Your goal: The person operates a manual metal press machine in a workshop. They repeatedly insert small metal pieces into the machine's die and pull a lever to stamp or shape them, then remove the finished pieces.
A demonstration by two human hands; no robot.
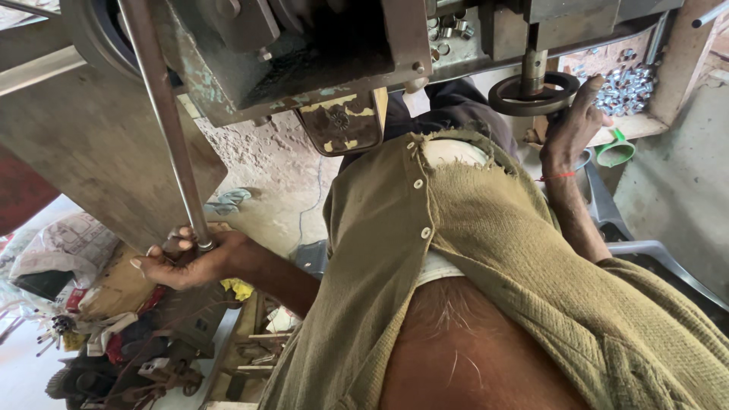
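- Head view is looking down the person's front, past an olive shirt with a torn, frayed collar, towards a worn metal machine filling the top of the frame.
- The left hand is gripping the lower end of a long steel lever; the fingers are curling fully round the rod, so this grip is closed tight on it.
- The lever is running upward from that hand to the machine's upper left corner, leaning slightly to the left as it rises.
- The right hand is reaching up to a dark round handwheel on a vertical shaft under the machine; the fingers are wrapping over the wheel's right rim, closed on it.
- A thin red thread is sitting round the right wrist.
- Just right of the handwheel, a wooden tray is holding a heap of small shiny metal parts.
- A green scoop is lying below that tray, near the right wrist.
- Below the left hand, clutter and tools are lying piled on the floor.
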